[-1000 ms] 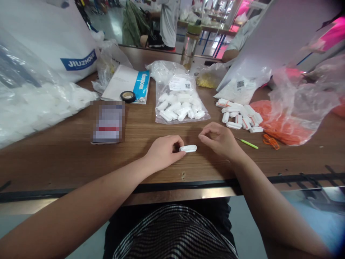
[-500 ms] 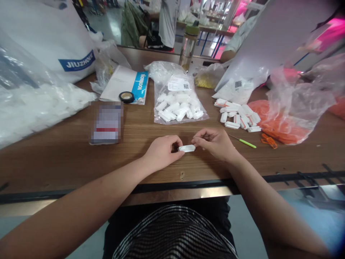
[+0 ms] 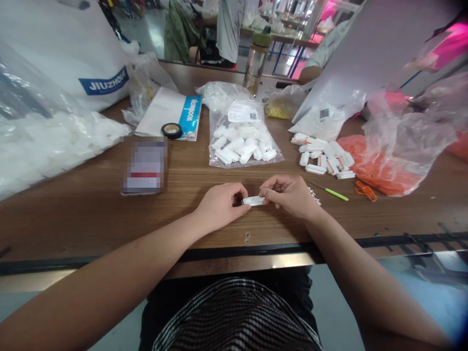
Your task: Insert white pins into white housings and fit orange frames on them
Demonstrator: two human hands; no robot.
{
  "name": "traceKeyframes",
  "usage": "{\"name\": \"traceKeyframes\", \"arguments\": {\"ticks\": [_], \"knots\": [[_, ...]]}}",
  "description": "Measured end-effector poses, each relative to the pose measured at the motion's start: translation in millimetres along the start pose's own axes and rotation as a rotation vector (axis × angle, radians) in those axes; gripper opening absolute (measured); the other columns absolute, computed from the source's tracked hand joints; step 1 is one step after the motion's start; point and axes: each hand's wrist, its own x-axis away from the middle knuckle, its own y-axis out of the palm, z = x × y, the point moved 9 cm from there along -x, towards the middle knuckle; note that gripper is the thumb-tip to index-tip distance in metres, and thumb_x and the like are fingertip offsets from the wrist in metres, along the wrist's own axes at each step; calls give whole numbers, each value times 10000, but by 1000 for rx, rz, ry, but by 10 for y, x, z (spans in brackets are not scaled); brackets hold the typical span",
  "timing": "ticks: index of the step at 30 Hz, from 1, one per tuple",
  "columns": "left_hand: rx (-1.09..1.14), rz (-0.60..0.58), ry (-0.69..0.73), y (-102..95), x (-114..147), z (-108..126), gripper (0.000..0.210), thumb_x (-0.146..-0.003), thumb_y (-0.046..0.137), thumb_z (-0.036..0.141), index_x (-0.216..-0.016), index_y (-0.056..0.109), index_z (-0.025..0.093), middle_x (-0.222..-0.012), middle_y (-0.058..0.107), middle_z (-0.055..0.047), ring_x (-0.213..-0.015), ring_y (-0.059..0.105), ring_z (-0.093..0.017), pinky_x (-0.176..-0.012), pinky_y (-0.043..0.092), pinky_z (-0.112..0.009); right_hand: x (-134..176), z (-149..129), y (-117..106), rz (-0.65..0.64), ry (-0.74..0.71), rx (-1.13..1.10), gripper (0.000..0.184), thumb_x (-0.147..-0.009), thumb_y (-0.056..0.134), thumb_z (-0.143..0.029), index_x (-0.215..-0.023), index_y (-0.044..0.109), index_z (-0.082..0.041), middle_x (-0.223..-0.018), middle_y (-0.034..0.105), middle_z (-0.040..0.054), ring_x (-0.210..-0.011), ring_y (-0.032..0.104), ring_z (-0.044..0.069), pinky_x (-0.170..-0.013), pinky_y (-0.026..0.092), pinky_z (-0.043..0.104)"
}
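I've got the small white plastic piece [image 3: 252, 200] pinched at both ends just above the wooden table [image 3: 91, 214], near its front edge: left hand [image 3: 219, 204] fingers closed on its left end, right hand [image 3: 290, 195] fingertips clamped on its right end. Behind it lies a clear bag of white pieces [image 3: 241, 141], with a loose pile of white pieces [image 3: 323, 158] to the right, near the orange bag [image 3: 380, 168]. A green-handled tool [image 3: 331, 192] sits just beside my right hand, a black tape roll [image 3: 171, 130] well off to the left.
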Motion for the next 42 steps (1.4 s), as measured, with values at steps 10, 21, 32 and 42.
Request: {"name": "traceKeyframes", "arguments": {"ticks": [10,21,32,42], "knots": [[6,4,-4,-8,0,9,104,-784,692,294,-841,660,212,-617,539,41,-576,478,-123,-612,369,-273,11,-307,148,-106,-304,200,123,-877,647,-301,-811,700,-212,-920,629,37,-884,588,176,-852,452,359],[0,7,-2,-5,-5,6,120,-782,703,300,-842,662,205,-627,541,38,-572,478,-118,-604,364,-271,1,-251,180,-106,-334,201,103,-881,650,-286,-826,696,-213,-897,629,32,-874,586,172,-850,451,363],[7,12,-1,-12,-3,12,109,-779,704,288,-841,665,207,-637,558,32,-584,488,-124,-604,364,-271,30,-299,170,-75,-373,263,87,-847,663,-267,-804,733,-239,-853,674,28,-832,609,174,-810,477,360],[20,8,-9,-5,1,-2,113,-776,698,298,-841,667,212,-634,540,39,-574,465,-119,-592,347,-264,152,-478,160,-18,-540,472,141,-839,645,-275,-878,780,-276,-958,710,42,-908,616,217,-871,422,442]]}}
